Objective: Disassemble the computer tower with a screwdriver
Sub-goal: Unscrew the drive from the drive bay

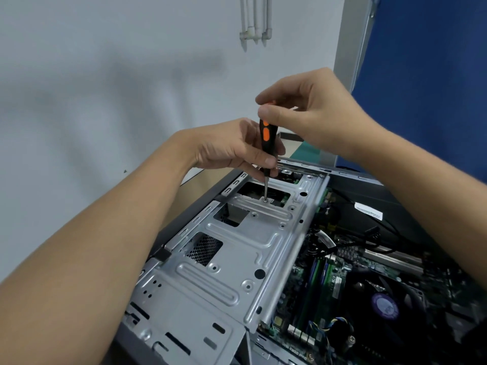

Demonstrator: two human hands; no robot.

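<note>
An open computer tower (147, 346) lies on its side in the lower half of the view, its silver metal drive cage (237, 248) facing up. A black and orange screwdriver (266, 138) stands upright, its tip on a screw (265, 199) near the cage's far end. My left hand (234, 148) grips the lower part of the handle with fingers and thumb. My right hand (311, 111) pinches the handle's top from above. Part of the handle is hidden under the fingers.
To the right of the cage lie the motherboard (379, 270), RAM sticks (319, 283), black cables and a fan (386, 306). A white wall (105, 88) with pipes stands behind, a blue panel (427, 75) at the right. A table edge (195, 177) shows beyond the case.
</note>
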